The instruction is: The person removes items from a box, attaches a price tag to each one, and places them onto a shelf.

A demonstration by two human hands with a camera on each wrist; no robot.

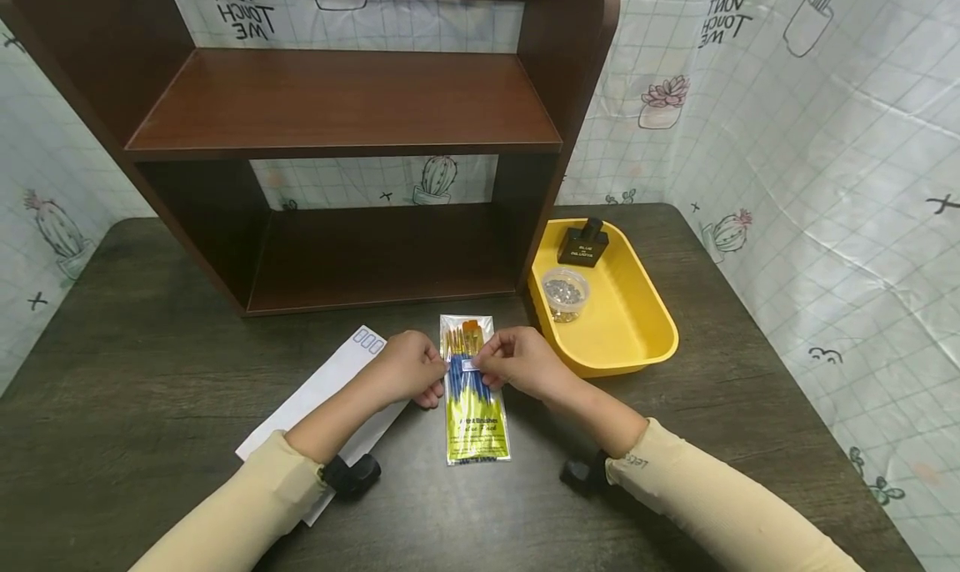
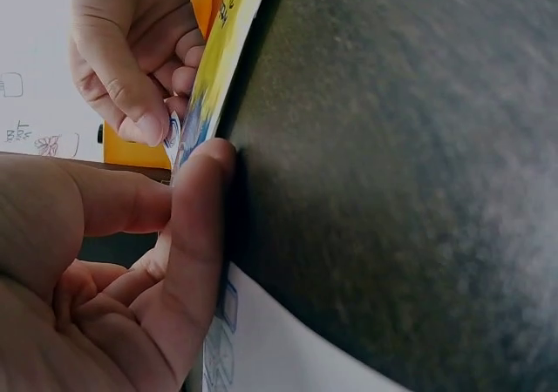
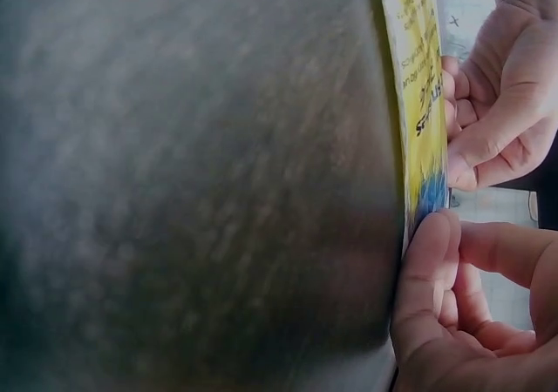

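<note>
Head view | left grip (image 1: 405, 368) pinching left edge of Artist Brushes pack (image 1: 477, 426) | right grip (image 1: 525, 362) pinching at its white label (image 1: 469, 365) | pack on surface (image 1: 525, 522), between both, equally near, long axis running away from person

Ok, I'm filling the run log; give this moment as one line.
left hand: grip on brush pack, left edge | right hand: pinching at white label | yellow tray: right of pack

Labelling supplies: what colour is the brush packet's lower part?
Yellow-green; the head view shows the brush packet best.
</note>
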